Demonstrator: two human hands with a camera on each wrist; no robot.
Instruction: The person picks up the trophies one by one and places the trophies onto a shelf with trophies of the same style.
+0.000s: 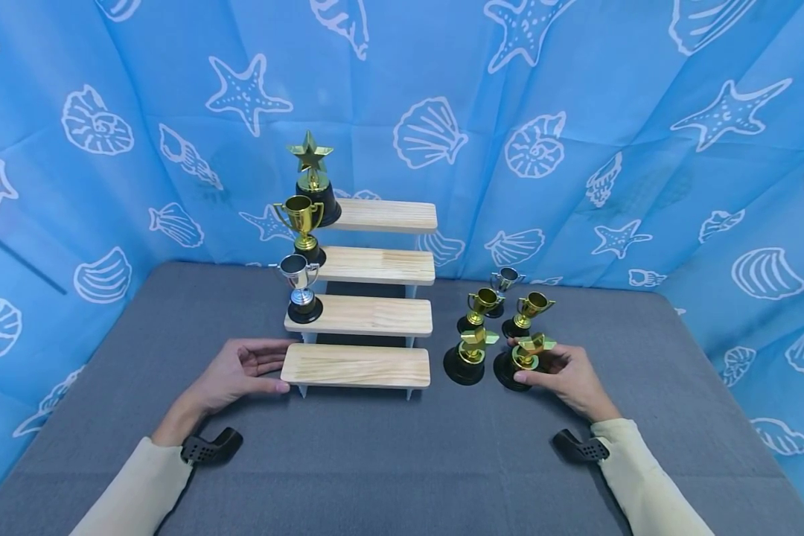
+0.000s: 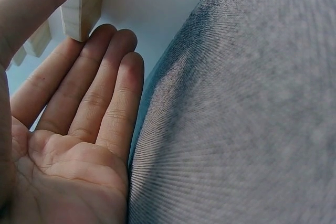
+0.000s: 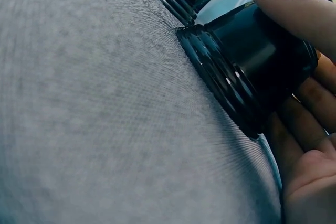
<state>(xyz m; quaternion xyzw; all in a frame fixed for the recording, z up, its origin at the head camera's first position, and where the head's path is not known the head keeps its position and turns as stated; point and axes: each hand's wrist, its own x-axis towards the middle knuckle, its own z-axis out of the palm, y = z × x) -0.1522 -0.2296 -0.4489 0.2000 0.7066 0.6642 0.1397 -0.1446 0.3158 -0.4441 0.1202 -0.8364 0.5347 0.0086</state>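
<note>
A stepped wooden display stand (image 1: 358, 366) stands on the grey table, its boards rising toward the back. My left hand (image 1: 244, 374) is at the left end of its lowest board, thumb by the front corner. In the left wrist view, that hand's nearly straight fingers (image 2: 113, 93) touch the board's end (image 2: 84, 11). At the right, my right hand (image 1: 569, 376) holds a gold star trophy (image 1: 524, 359) by its black base, thumb in front and fingers behind. The right wrist view shows this base (image 3: 257, 51) upright on the cloth, its rim apparently touching it.
Left ends of the upper boards bear a gold star trophy (image 1: 312, 182), a gold cup (image 1: 303, 223) and a silver cup (image 1: 301, 286). Beside my right hand stand another star trophy (image 1: 467, 361), two gold cups (image 1: 480, 304) and a silver cup (image 1: 505, 283). A blue curtain (image 1: 375, 89) hangs behind.
</note>
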